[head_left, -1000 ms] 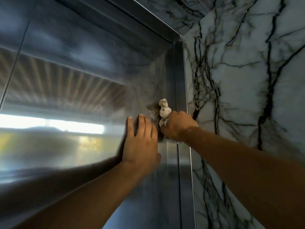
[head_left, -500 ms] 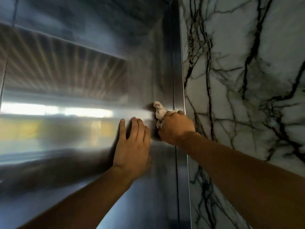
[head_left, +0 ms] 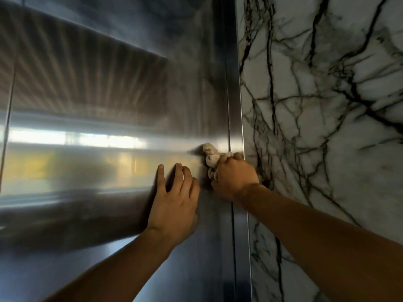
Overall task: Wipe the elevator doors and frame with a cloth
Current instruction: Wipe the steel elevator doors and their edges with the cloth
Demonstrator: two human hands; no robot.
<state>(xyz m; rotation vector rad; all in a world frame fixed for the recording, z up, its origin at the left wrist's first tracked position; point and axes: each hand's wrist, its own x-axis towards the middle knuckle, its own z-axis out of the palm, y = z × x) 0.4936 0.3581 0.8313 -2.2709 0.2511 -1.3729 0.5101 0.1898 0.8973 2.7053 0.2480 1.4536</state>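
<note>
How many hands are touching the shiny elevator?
2. The left hand rests flat on the steel door; the right hand grips the cloth against the door by the frame.

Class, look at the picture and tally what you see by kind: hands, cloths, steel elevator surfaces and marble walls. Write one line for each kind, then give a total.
Hands: 2, the left hand flat on the steel, the right hand gripping the cloth
Cloths: 1, the cloth
Steel elevator surfaces: 2, the door and the frame
Marble walls: 1, the marble wall
Total: 6
</note>
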